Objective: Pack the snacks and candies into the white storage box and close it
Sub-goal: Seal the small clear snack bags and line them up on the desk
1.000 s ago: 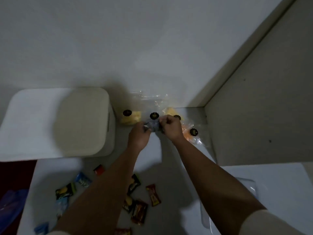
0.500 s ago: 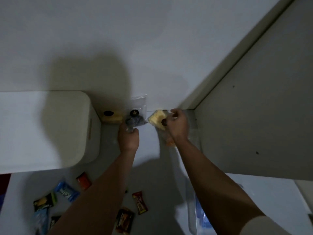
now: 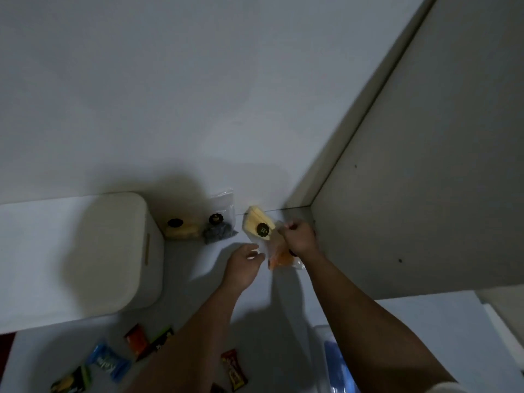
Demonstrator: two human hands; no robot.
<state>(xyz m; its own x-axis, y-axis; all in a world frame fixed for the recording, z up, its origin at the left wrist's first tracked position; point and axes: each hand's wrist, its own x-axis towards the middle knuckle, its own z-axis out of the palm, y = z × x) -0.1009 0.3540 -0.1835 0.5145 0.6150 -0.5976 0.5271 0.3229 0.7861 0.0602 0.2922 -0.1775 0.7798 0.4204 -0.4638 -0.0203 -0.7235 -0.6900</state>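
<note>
Left hand [image 3: 244,265] released its one dark pouch [image 3: 218,232], fingers relaxed; right hand [image 3: 297,236] pinches two pouches [image 3: 259,226]

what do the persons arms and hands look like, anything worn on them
Both forearms are bare, with no watch, ring or glove visible on the left hand or the right hand. A pale, cream-coloured sleeve edge shows at the right arm's upper end. The left arm's upper end is out of frame.

Storage box [image 3: 113,251] left, panel [image 3: 425,194] right.
</note>
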